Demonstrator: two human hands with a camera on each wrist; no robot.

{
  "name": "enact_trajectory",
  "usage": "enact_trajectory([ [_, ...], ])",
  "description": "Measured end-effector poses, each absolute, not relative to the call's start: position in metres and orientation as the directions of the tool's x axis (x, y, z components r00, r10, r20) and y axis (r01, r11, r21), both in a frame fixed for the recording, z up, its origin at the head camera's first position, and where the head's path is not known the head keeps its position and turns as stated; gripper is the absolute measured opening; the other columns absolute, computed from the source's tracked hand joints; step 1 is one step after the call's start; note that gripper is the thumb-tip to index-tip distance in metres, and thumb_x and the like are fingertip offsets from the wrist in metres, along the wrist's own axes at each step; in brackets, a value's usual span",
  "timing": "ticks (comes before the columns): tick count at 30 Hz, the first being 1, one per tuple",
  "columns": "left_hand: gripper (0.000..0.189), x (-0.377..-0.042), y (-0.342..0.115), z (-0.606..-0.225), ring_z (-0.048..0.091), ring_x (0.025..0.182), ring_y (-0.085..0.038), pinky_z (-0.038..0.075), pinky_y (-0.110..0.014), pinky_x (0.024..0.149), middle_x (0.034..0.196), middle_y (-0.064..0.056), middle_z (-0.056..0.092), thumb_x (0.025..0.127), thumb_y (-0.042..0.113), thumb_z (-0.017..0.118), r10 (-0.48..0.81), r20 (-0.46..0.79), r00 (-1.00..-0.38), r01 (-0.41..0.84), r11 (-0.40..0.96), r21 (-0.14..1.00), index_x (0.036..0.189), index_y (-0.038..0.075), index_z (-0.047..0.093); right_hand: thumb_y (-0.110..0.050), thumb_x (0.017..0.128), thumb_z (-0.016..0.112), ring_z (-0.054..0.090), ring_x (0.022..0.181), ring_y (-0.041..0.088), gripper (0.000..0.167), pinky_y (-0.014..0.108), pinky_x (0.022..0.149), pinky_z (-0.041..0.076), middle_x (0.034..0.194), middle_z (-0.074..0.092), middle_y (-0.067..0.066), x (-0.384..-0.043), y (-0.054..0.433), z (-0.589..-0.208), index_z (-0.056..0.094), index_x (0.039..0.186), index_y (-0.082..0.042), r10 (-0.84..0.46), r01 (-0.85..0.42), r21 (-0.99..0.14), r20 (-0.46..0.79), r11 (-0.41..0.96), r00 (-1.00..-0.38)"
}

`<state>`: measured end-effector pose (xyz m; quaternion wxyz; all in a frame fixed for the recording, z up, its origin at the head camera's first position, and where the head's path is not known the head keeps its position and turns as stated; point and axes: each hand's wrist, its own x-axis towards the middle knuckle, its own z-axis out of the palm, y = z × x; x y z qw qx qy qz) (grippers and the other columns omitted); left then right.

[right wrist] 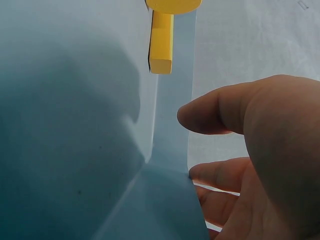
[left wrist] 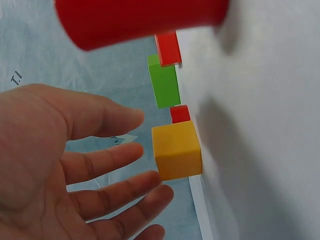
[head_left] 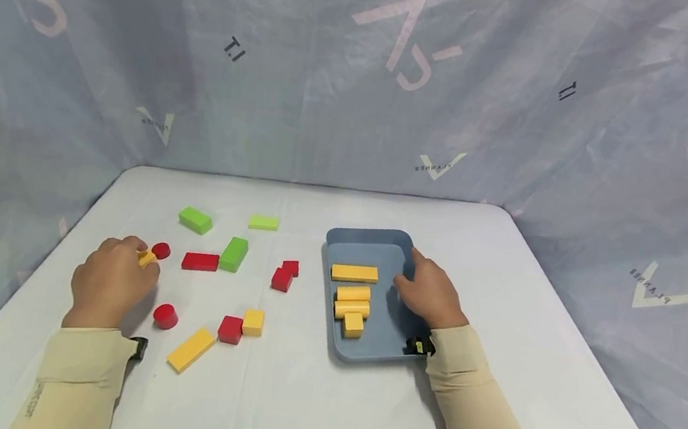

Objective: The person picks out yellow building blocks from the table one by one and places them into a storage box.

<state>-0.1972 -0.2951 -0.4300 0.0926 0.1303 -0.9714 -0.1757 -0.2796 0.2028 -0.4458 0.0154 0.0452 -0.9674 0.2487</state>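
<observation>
My left hand [head_left: 113,279] is over the left side of the table, with a yellow cube [left wrist: 176,150] just off its fingertips. In the left wrist view its thumb and fingers are spread, not closed round the cube. A red cylinder [left wrist: 140,20] fills the top of that view. At the right, my right hand [head_left: 434,293] holds the side wall of a blue-grey tray [head_left: 387,254], thumb on the inner side and fingers outside. Inside the tray lie a long yellow block [head_left: 354,273], two yellow cylinders [head_left: 352,309] and a yellow cube [head_left: 353,326].
Green blocks [head_left: 234,255] and a flat red block [head_left: 200,262] lie beyond the left hand. Nearer are a red cylinder [head_left: 165,317], a long yellow block [head_left: 191,350], a red cube [head_left: 230,330] and a yellow cube [head_left: 253,322]. Small red blocks [head_left: 281,279] lie left of the tray.
</observation>
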Motion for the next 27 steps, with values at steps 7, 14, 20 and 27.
enact_trajectory([
  [7, 0.043, -0.1976, -0.2971, -0.4273, 0.061, 0.097, -0.047, 0.050, -0.059, 0.068, 0.116, -0.033, 0.059, 0.093, 0.019, 0.060, -0.308, 0.057, -0.950, -0.268, 0.893, 0.362, 0.128, -0.007, 0.060, -0.031, 0.099, 0.058, 0.056, 0.134, 0.038, 0.075, 0.055, 0.106, 0.048, 0.158, 0.046, 0.024, -0.2796, 0.2002, -0.4428, 0.030, 0.160, 0.001, -0.084, -0.093, -0.484, 0.041, 0.870, -0.996],
  [14, 0.039, -0.1968, -0.2996, -0.4290, 0.062, 0.096, -0.046, 0.053, -0.054, 0.062, 0.114, -0.033, 0.060, 0.091, 0.014, 0.064, -0.288, 0.082, -0.954, -0.241, 0.902, 0.357, 0.124, -0.007, 0.064, -0.032, 0.099, 0.058, 0.059, 0.130, 0.036, 0.075, 0.054, 0.103, 0.049, 0.157, 0.046, 0.023, -0.2814, 0.2003, -0.4425, 0.030, 0.161, 0.000, -0.088, -0.098, -0.481, 0.043, 0.871, -0.995],
  [20, 0.035, -0.1972, -0.3010, -0.4282, 0.063, 0.094, -0.044, 0.052, -0.052, 0.059, 0.115, -0.031, 0.063, 0.091, 0.014, 0.064, -0.271, 0.088, -0.959, -0.224, 0.908, 0.355, 0.120, -0.005, 0.067, -0.032, 0.099, 0.057, 0.053, 0.139, 0.039, 0.075, 0.056, 0.108, 0.047, 0.158, 0.046, 0.022, -0.2799, 0.2013, -0.4433, 0.030, 0.161, -0.001, -0.083, -0.094, -0.485, 0.044, 0.869, -0.996],
  [27, 0.024, -0.1954, -0.3000, -0.4288, 0.064, 0.084, -0.040, 0.048, -0.047, 0.054, 0.106, -0.027, 0.069, 0.089, 0.015, 0.068, -0.261, 0.108, -0.959, -0.205, 0.906, 0.369, 0.108, -0.001, 0.072, -0.032, 0.099, 0.057, 0.051, 0.141, 0.040, 0.074, 0.057, 0.110, 0.045, 0.158, 0.045, 0.023, -0.2780, 0.2027, -0.4445, 0.030, 0.161, -0.001, -0.074, -0.082, -0.477, 0.036, 0.875, -0.997],
])
